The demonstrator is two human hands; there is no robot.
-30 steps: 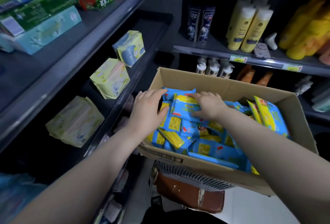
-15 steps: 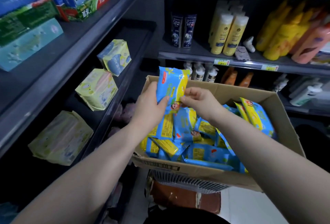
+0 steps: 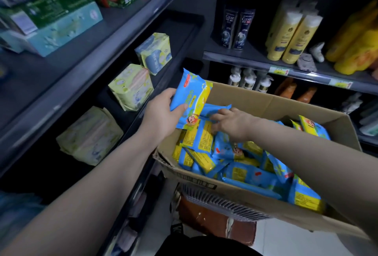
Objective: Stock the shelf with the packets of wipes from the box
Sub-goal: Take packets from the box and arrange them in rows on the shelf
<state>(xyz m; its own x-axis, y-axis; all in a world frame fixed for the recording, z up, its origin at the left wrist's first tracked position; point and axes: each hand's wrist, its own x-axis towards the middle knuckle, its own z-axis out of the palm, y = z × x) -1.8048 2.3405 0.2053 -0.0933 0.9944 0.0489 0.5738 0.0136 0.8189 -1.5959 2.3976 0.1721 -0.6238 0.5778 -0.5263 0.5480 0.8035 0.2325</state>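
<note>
Right hand [image 3: 229, 122] dropped back onto the packets in the brown cardboard box [image 3: 266, 100], grip unclear, while left hand [image 3: 163, 116] gripped the upright blue-and-yellow wipes packet [image 3: 191, 97], nearer the dark left shelf [image 3: 180, 31].

One box [image 3: 255, 100], two dark bottles [image 3: 238, 29], three pale packs [image 3: 131, 87].

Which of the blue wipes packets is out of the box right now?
The wipes packet gripped upright in the left hand, above the box rim; every other packet lies inside.
</note>
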